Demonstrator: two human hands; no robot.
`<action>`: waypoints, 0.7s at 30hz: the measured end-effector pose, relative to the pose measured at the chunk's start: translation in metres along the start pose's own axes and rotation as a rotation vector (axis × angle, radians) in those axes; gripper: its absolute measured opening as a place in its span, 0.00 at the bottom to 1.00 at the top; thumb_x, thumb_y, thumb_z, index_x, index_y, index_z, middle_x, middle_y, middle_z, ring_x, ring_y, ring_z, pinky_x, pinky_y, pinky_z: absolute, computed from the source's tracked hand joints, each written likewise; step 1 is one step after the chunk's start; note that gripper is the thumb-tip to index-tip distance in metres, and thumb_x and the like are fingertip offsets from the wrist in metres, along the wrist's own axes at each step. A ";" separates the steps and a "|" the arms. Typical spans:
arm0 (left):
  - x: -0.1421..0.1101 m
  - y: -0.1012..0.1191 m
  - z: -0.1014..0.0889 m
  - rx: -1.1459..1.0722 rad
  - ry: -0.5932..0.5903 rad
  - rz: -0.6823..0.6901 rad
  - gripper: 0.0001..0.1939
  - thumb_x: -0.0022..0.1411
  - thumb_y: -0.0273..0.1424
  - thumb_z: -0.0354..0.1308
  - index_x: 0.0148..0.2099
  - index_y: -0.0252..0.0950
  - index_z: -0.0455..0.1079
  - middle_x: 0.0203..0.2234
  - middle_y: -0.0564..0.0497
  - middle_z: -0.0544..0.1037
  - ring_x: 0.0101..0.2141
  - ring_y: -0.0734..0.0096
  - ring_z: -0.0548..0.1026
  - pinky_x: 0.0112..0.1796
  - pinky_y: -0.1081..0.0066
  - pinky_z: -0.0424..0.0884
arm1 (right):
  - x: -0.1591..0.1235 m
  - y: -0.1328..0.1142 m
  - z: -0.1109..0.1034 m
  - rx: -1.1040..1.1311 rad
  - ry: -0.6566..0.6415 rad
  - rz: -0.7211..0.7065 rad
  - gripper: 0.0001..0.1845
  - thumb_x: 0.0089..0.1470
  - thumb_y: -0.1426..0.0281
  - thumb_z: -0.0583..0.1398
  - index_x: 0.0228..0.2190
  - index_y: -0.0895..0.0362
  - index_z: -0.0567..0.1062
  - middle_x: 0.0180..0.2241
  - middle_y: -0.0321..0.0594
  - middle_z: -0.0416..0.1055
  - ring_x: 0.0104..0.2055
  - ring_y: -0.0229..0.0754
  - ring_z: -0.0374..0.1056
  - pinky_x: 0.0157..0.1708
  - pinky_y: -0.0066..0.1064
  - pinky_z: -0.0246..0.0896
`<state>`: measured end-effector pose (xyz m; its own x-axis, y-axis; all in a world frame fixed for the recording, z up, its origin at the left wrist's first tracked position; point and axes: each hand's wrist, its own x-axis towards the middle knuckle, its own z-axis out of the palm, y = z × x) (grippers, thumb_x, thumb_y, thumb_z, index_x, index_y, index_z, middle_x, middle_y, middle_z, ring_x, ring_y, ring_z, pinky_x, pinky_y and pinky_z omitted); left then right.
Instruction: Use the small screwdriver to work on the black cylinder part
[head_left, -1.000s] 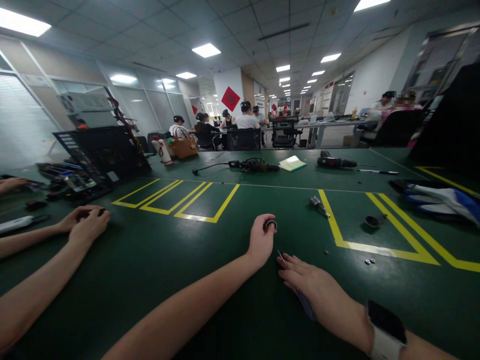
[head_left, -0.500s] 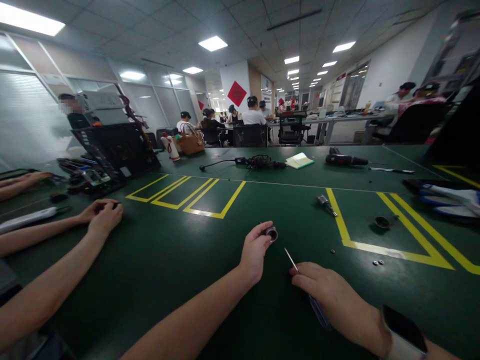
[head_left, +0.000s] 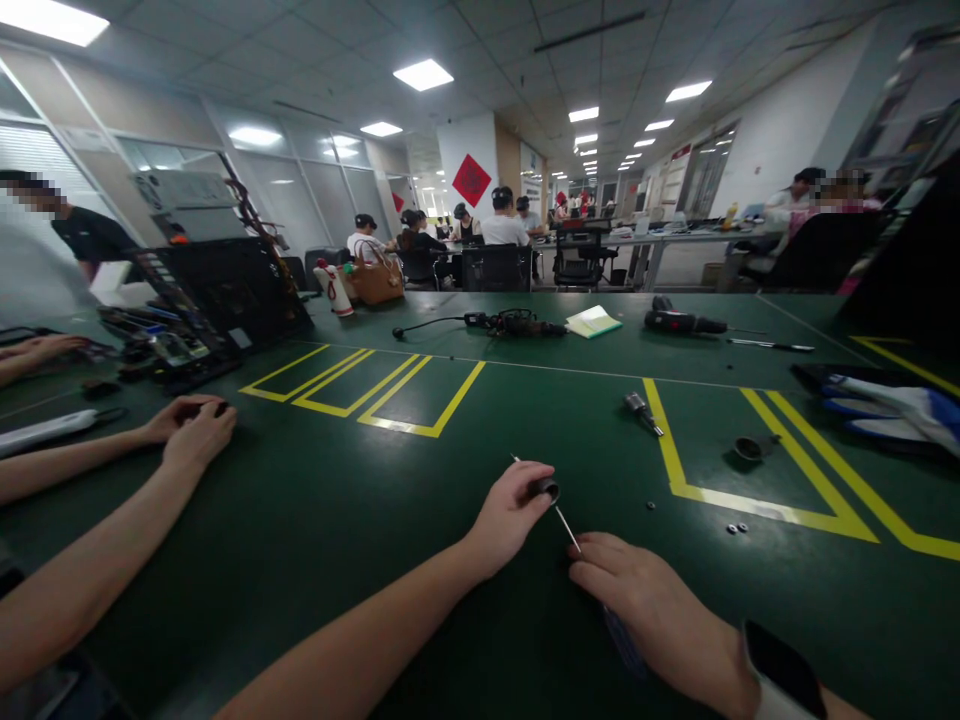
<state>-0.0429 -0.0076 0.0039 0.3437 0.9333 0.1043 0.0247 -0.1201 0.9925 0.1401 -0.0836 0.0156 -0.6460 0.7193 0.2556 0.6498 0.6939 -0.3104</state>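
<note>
My left hand (head_left: 510, 515) is closed around a small dark ring-shaped part (head_left: 547, 489), held just above the green table (head_left: 337, 520). My right hand (head_left: 645, 600) grips a thin screwdriver (head_left: 564, 524) with a blue handle; its metal shaft points up and left, right under the ring part. The shaft tip seems to show past my left fingers. A watch sits on my right wrist.
Another person's two forearms (head_left: 112, 500) rest on the table at left, hands together. A small tool (head_left: 642, 410), a dark cup-like part (head_left: 750, 447) and tiny washers (head_left: 739, 527) lie to the right. Cable (head_left: 495, 322), notepad (head_left: 594, 321), power driver (head_left: 679, 322) and black chassis (head_left: 217, 295) stand farther back.
My left hand drew the ring part nearer and lower. The screwdriver shaft, apart from it before, now meets the part. The view shifted slightly.
</note>
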 end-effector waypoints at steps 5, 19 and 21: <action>-0.006 0.014 0.000 0.377 -0.123 0.130 0.16 0.55 0.23 0.55 0.46 0.39 0.73 0.46 0.46 0.72 0.46 0.64 0.71 0.48 0.63 0.67 | -0.001 -0.002 -0.003 -0.013 -0.024 -0.012 0.16 0.50 0.88 0.53 0.32 0.56 0.72 0.37 0.40 0.73 0.44 0.45 0.68 0.43 0.35 0.67; -0.049 0.058 0.033 0.874 -0.496 0.193 0.32 0.57 0.35 0.59 0.62 0.35 0.55 0.48 0.41 0.74 0.46 0.54 0.73 0.47 0.57 0.67 | -0.053 0.002 -0.008 -0.103 0.148 -0.139 0.13 0.57 0.78 0.51 0.38 0.58 0.73 0.38 0.46 0.77 0.41 0.44 0.74 0.38 0.29 0.72; -0.052 0.063 0.037 0.871 -0.545 0.143 0.37 0.56 0.36 0.60 0.64 0.34 0.50 0.49 0.40 0.73 0.47 0.52 0.73 0.47 0.56 0.67 | -0.065 0.003 -0.014 -0.152 0.147 -0.158 0.11 0.59 0.70 0.52 0.39 0.58 0.73 0.37 0.46 0.78 0.40 0.44 0.75 0.37 0.28 0.72</action>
<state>-0.0242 -0.0761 0.0591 0.7694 0.6374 -0.0407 0.5460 -0.6233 0.5597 0.1897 -0.1276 0.0109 -0.6865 0.5912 0.4232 0.6054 0.7872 -0.1176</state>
